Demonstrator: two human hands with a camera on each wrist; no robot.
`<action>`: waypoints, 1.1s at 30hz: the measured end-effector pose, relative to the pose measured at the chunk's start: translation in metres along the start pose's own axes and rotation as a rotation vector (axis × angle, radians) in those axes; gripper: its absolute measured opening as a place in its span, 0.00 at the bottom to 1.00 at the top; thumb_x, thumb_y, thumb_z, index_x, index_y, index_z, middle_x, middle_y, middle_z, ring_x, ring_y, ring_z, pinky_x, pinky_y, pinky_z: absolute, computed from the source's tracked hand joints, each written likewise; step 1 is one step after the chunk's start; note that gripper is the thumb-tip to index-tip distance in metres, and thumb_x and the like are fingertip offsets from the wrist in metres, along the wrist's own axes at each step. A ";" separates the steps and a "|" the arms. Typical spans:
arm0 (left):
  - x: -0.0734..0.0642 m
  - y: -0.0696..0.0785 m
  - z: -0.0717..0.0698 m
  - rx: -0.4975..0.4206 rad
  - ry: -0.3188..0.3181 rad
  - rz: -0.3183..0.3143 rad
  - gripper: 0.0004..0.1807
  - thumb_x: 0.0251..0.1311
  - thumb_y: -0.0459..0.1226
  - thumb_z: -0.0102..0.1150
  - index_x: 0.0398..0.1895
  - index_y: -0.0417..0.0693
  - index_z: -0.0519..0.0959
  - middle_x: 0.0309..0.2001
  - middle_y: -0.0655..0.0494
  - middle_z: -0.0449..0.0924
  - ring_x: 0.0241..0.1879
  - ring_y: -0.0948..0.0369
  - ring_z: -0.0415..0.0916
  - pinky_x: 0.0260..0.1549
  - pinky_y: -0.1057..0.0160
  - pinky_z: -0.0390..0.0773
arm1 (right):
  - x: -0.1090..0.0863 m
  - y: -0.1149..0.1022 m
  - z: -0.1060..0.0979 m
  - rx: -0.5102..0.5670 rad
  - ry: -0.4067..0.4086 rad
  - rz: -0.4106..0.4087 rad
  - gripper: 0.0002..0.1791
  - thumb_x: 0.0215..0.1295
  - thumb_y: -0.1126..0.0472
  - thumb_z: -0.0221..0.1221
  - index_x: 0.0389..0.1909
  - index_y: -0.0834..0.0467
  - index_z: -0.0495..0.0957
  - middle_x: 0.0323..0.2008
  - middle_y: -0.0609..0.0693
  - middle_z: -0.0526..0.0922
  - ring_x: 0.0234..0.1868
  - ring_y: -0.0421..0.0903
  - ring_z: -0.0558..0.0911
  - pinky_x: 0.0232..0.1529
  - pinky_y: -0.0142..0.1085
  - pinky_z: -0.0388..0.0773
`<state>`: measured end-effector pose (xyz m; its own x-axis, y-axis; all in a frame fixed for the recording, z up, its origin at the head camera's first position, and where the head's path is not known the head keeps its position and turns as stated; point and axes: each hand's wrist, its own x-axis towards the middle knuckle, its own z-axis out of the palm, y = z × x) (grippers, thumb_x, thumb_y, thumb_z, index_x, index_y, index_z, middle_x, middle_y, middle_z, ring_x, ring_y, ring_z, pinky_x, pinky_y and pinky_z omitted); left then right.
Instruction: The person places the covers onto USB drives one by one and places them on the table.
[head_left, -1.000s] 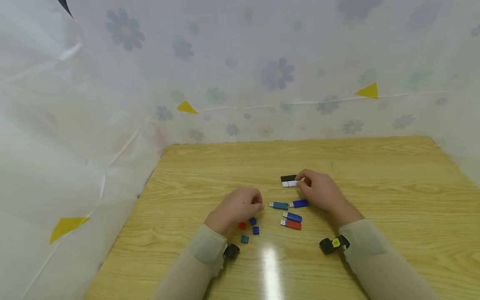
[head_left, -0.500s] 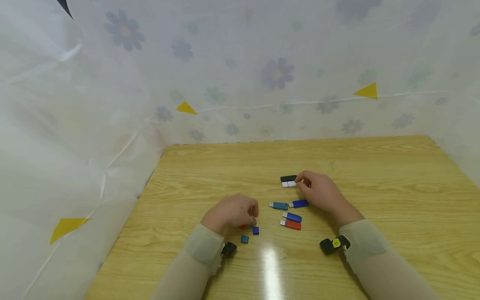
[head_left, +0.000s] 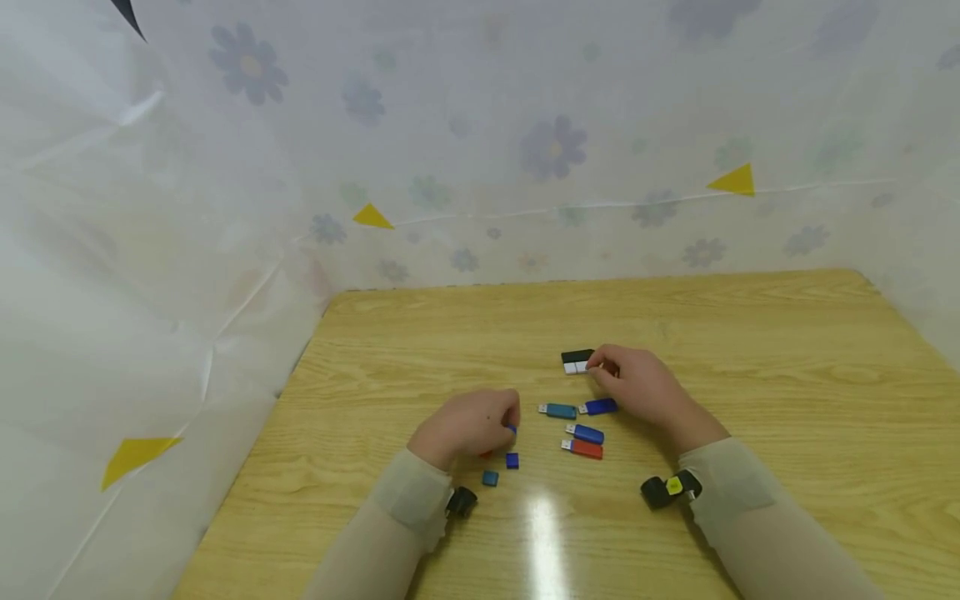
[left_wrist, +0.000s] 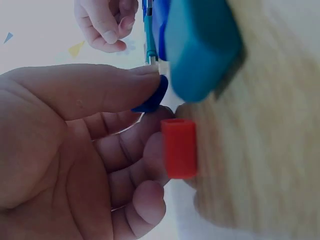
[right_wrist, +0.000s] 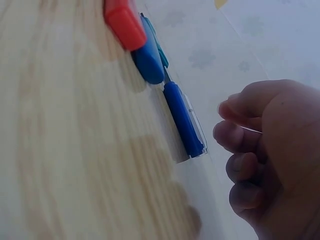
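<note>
In the left wrist view, my left hand (head_left: 468, 421) pinches a blue USB stick cap (left_wrist: 152, 97) between thumb and forefinger. A red cap (left_wrist: 180, 149) stands on the table beside those fingers. Nearer me lie a dark blue cap (head_left: 512, 461) and a teal cap (head_left: 490, 478). My right hand (head_left: 633, 383) hovers with loosely curled fingers at the right end of a white USB stick (head_left: 574, 367), and nothing shows in its grasp. Uncapped sticks lie between the hands: teal (head_left: 560, 411), dark blue (head_left: 600, 407), blue (head_left: 588, 434) and red (head_left: 587, 449).
A black USB stick (head_left: 576, 357) lies against the far side of the white one. All rests on a wooden table (head_left: 712, 333). Behind it hangs a pale flowered sheet (head_left: 480, 150) with yellow triangles.
My left hand has come back toward me onto the loose caps and lifted the blue one. My right hand has shifted slightly left; the USB sticks have stayed put.
</note>
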<state>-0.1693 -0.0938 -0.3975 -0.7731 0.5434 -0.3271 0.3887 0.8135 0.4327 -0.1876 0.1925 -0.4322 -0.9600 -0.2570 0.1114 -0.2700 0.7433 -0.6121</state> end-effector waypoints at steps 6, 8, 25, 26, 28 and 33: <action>0.002 0.003 0.000 0.022 0.044 0.043 0.12 0.74 0.38 0.51 0.54 0.61 0.80 0.29 0.62 0.82 0.23 0.63 0.75 0.29 0.59 0.75 | 0.001 0.001 0.001 -0.005 -0.018 -0.012 0.07 0.74 0.55 0.59 0.44 0.52 0.82 0.25 0.45 0.74 0.24 0.45 0.70 0.31 0.41 0.68; 0.003 0.003 -0.001 0.045 0.082 0.056 0.11 0.75 0.41 0.52 0.53 0.61 0.82 0.38 0.63 0.83 0.31 0.64 0.78 0.37 0.58 0.78 | 0.001 0.000 0.000 -0.002 -0.030 -0.012 0.06 0.74 0.55 0.59 0.44 0.52 0.82 0.25 0.44 0.74 0.24 0.44 0.71 0.31 0.40 0.69; 0.007 0.009 -0.006 0.006 0.163 0.009 0.12 0.74 0.46 0.58 0.56 0.58 0.78 0.42 0.64 0.80 0.35 0.65 0.74 0.39 0.61 0.76 | -0.007 -0.025 -0.008 -0.128 -0.308 -0.179 0.08 0.69 0.56 0.63 0.29 0.43 0.78 0.22 0.37 0.74 0.24 0.38 0.71 0.30 0.37 0.69; 0.007 0.009 -0.006 0.002 0.162 0.005 0.12 0.74 0.46 0.58 0.56 0.58 0.78 0.41 0.64 0.79 0.34 0.65 0.74 0.38 0.61 0.76 | -0.007 -0.026 -0.008 -0.139 -0.317 -0.182 0.08 0.68 0.56 0.64 0.29 0.43 0.77 0.23 0.37 0.74 0.24 0.38 0.71 0.30 0.36 0.70; 0.007 0.009 -0.007 -0.009 0.159 -0.001 0.12 0.74 0.45 0.58 0.56 0.58 0.77 0.40 0.65 0.78 0.34 0.65 0.74 0.36 0.61 0.76 | -0.008 -0.028 -0.009 -0.146 -0.339 -0.187 0.09 0.67 0.55 0.66 0.28 0.43 0.76 0.24 0.37 0.74 0.25 0.38 0.72 0.30 0.36 0.70; 0.006 0.010 -0.007 -0.025 0.171 0.007 0.11 0.73 0.44 0.58 0.55 0.57 0.77 0.39 0.65 0.78 0.33 0.64 0.75 0.35 0.61 0.76 | -0.010 -0.034 -0.010 -0.173 -0.390 -0.206 0.10 0.64 0.56 0.67 0.26 0.43 0.76 0.24 0.36 0.74 0.25 0.37 0.72 0.30 0.36 0.71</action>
<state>-0.1732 -0.0836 -0.3893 -0.8454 0.5040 -0.1770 0.3834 0.8031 0.4560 -0.1697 0.1761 -0.4042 -0.7946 -0.5978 -0.1058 -0.4918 0.7360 -0.4652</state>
